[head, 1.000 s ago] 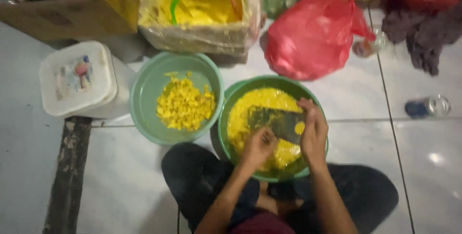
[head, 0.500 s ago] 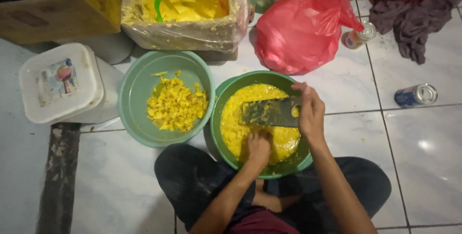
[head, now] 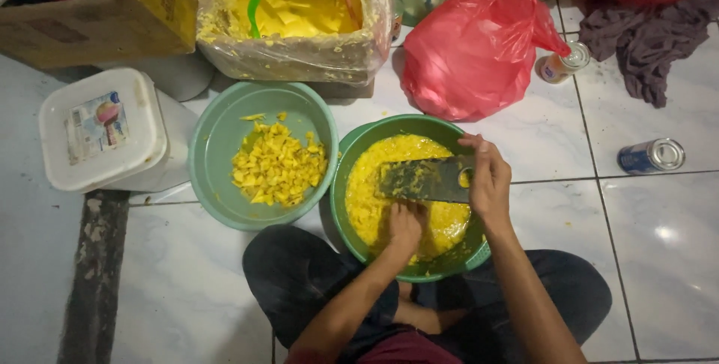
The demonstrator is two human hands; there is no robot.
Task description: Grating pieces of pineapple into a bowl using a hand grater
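Observation:
I sit cross-legged on a tiled floor over a green bowl full of wet yellow grated pulp. My right hand grips the right end of a flat grey metal grater held across the bowl. My left hand is closed just below the grater, fingers pressed into the pulp; whatever piece it holds is hidden. To the left stands a paler green bowl with several yellow chunks in it.
A plastic-lined cardboard box with yellow residue stands behind the bowls. A white lidded tub is at left, a red plastic bag at back right. Two cans and dark cloth lie on the tiles at right.
The grater has swung from tilted to lying level across the bowl. My left hand has slid down from the grater's face to just below it. The view has shifted slightly.

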